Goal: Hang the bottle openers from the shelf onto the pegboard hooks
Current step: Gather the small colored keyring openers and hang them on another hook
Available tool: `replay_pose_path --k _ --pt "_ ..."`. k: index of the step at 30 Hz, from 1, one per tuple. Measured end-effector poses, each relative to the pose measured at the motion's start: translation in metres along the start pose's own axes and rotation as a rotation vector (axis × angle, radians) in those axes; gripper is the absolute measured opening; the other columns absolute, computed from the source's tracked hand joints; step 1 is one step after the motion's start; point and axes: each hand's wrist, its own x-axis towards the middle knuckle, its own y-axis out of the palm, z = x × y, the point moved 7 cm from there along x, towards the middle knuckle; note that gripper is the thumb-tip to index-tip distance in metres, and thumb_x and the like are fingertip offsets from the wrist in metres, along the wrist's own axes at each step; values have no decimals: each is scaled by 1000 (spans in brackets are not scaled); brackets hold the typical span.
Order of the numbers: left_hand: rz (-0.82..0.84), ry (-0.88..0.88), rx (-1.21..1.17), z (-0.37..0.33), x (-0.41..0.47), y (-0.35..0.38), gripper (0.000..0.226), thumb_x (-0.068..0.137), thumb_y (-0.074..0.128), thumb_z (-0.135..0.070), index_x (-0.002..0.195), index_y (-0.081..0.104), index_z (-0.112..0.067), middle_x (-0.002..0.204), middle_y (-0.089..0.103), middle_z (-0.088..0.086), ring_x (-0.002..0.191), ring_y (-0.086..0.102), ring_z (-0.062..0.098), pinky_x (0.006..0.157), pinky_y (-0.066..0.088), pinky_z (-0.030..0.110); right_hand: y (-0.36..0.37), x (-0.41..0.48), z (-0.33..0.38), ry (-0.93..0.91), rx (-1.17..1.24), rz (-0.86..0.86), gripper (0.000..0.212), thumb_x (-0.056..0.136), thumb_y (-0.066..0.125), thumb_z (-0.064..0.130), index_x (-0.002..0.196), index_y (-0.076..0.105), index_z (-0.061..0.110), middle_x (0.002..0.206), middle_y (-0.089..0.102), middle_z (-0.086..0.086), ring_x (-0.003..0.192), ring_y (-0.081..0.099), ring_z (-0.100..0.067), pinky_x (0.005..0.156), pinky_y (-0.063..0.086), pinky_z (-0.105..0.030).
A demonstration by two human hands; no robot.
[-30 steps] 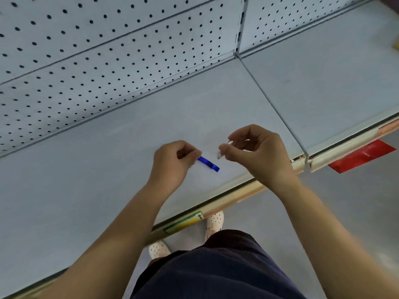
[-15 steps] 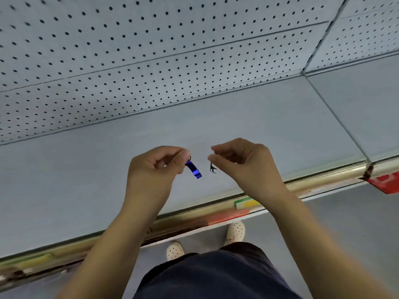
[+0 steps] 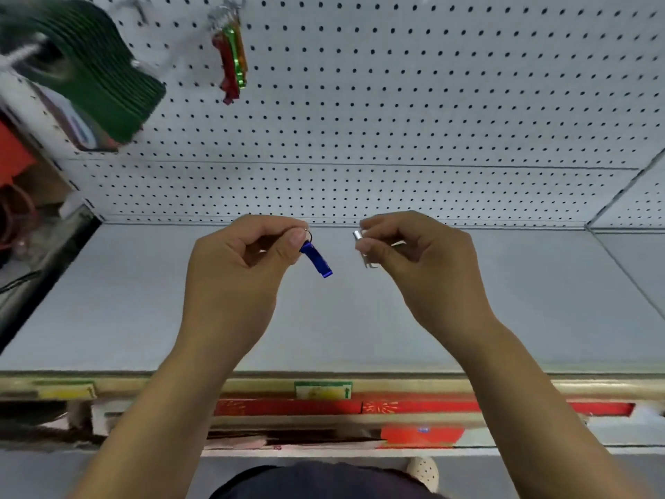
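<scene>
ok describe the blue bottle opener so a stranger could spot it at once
Look over the grey shelf below the pegboard. The left hand pinches the blue bottle opener by its ring end. It is the only blue one; the right hand holds a silver opener.

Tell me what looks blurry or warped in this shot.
Head view: the dark green stack at top left and the red, green and orange hanging openers are motion-smeared; the blue metal bottle opener in the left hand is fairly sharp; wide-angle distortion bows the white pegboard rows.
</scene>
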Motion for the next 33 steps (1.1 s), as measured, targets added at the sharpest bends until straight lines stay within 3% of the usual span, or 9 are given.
replay_pose_path --k 3,7,11,19,23,28,33 --pt "-67 80 32 -17 3 -29 11 90 72 -18 93 77 -27 85 76 -7 84 70 13 80 56 19 20 10 30 -128 -50 -2 5 88 76 10 88 77 15 102 73 13 92 70 -6 78 55 -16" --pt "-127 194 69 -43 4 -59 13 92 70 -17 94 76 -29 88 75 -8 83 68 9 76 52 14 45 21 59 -203 -70 85 11 86 78 7 94 79 15 106 72 14 98 68 -5 78 56 -16" --pt "-171 240 40 -56 5 -78 13 92 70 -17 95 76 -28 87 75 -9 83 70 8 75 53 13 62 25 80 -303 -172 173 21 86 77 1 102 79 13 110 71 10 96 69 -2 81 56 -14" --pt "-224 276 -45 -65 6 -99 13 91 70 -16 94 76 -27 86 75 -7 82 69 6 73 51 12 63 33 117 -351 -152 117 21 86 78 15 82 75 35 84 73 19 79 70 -8 69 50 -13" --pt "-253 322 -86 -77 7 -111 9 90 70 -19 95 77 -23 85 75 -6 79 68 7 73 52 14 67 37 132 -347 17 96 15 84 78 14 87 78 28 80 73 12 69 72 -14 67 56 -23" --pt "-267 333 -165 -84 13 -119 10 88 72 -18 94 76 -24 81 75 -9 74 66 2 70 51 13 78 40 160 -347 225 94 11 82 78 8 88 77 16 75 74 -4 59 68 -14 63 54 -20" --pt "-291 429 -60 -93 12 -129 12 93 69 -15 96 74 -26 92 75 -6 89 69 18 80 55 27 88 52 182 -401 179 87 7 86 77 10 86 75 16 76 73 -6 60 67 -14 62 54 -20"
